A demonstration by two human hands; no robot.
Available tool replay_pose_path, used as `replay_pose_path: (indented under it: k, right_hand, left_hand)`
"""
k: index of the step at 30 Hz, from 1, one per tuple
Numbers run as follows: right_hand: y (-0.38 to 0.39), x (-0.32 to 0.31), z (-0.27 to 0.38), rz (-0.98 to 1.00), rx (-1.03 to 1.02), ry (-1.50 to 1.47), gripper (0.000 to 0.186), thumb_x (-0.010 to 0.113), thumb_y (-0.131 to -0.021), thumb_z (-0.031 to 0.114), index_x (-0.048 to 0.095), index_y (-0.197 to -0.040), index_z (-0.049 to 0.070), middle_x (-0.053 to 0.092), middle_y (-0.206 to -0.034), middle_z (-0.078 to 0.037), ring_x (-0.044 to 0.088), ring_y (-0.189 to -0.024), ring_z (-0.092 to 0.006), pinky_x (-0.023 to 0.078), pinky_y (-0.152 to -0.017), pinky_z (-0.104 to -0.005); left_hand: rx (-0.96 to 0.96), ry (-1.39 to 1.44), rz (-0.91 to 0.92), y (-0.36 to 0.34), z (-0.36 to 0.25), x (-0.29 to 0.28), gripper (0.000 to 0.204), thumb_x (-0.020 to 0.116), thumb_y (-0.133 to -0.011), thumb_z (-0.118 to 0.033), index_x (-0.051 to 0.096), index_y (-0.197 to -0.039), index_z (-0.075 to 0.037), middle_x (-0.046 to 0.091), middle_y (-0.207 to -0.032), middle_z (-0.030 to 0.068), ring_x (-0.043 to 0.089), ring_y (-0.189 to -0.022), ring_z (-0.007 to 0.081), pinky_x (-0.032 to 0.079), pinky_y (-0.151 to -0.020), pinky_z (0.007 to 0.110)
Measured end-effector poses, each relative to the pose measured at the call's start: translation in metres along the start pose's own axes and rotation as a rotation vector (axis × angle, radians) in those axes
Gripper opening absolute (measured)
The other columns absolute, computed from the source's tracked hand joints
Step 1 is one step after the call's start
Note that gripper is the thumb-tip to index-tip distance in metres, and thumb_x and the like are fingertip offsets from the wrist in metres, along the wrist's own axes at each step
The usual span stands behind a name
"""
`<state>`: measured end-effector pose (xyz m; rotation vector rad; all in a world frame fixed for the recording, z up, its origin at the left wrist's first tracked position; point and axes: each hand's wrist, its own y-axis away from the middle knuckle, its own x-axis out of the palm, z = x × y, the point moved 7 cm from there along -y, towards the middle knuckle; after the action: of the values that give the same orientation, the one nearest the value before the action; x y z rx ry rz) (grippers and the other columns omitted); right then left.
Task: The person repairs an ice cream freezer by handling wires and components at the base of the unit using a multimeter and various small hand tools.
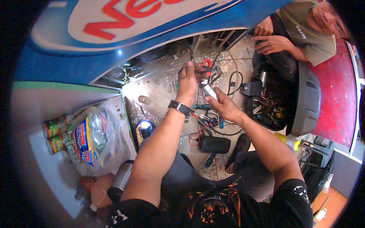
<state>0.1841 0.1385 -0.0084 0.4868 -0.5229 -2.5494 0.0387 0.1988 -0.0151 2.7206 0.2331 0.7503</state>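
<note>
My right hand [227, 105] is closed around a short silver cylinder [208, 91] that looks like a capacitor. Its far end points up and left, toward my other hand. My left hand [187, 84], with a dark strap on the wrist, pinches dark wires [200, 70] just beyond the cylinder. A red curved jaw, like that of a clamp meter [207, 65], shows beside those wires; what it grips is hidden. Below my hands, a dark-handled screwdriver [202, 107] and a tangle of cables [207, 119] lie on the floor.
An open tool bag [272, 108] stands at right, near a crouching person [283, 45]. The blue panel [57, 57] of a large cabinet spans the far side. Nearer lie a black case [215, 144] and a lit lamp [145, 127]. A plastic bag [110, 140] of packages sits at left.
</note>
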Motion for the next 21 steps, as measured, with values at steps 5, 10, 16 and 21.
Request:
replay_pose_path:
  k: [5,10,16,21]
  right_hand:
    - [0.007,-0.007,0.013,-0.047,0.021,0.045,0.053,0.062,-0.098,0.04,0.052,-0.129,-0.002,0.064,-0.105,-0.018,0.062,-0.089,-0.0246,0.049,-0.082,-0.0373]
    - [0.015,-0.007,0.016,-0.067,0.005,0.088,0.051,0.062,-0.097,0.042,0.055,-0.122,-0.001,0.063,-0.091,-0.014,0.059,-0.081,-0.0225,0.047,-0.074,-0.0362]
    - [0.018,-0.007,0.011,-0.078,-0.082,0.058,0.046,0.06,-0.099,0.044,0.056,-0.113,0.001,0.052,-0.069,0.0,0.047,-0.058,-0.009,0.04,-0.052,-0.028]
    - [0.017,-0.009,0.009,-0.084,-0.082,0.102,0.049,0.058,-0.098,0.048,0.056,-0.114,0.002,0.053,-0.07,-0.001,0.048,-0.059,-0.0089,0.04,-0.052,-0.0286]
  left_hand:
    - [-0.11,0.164,-0.032,0.006,0.028,0.019,0.04,0.044,-0.106,-0.044,0.056,-0.106,-0.006,0.063,-0.091,0.0079,0.066,-0.077,0.0189,0.057,-0.074,0.033]
    - [-0.158,0.186,-0.061,0.004,0.039,0.018,0.037,0.045,-0.106,-0.043,0.056,-0.105,-0.007,0.061,-0.084,0.0061,0.064,-0.07,0.0179,0.053,-0.064,0.031]
    - [-0.215,0.249,-0.079,0.008,0.039,0.022,0.036,0.045,-0.106,-0.042,0.055,-0.101,-0.008,0.061,-0.079,0.005,0.063,-0.067,0.0183,0.048,-0.058,0.03]
    - [-0.238,0.264,-0.13,0.008,0.04,0.021,0.035,0.047,-0.105,-0.042,0.056,-0.102,-0.009,0.063,-0.079,0.0047,0.063,-0.069,0.0185,0.048,-0.058,0.03]
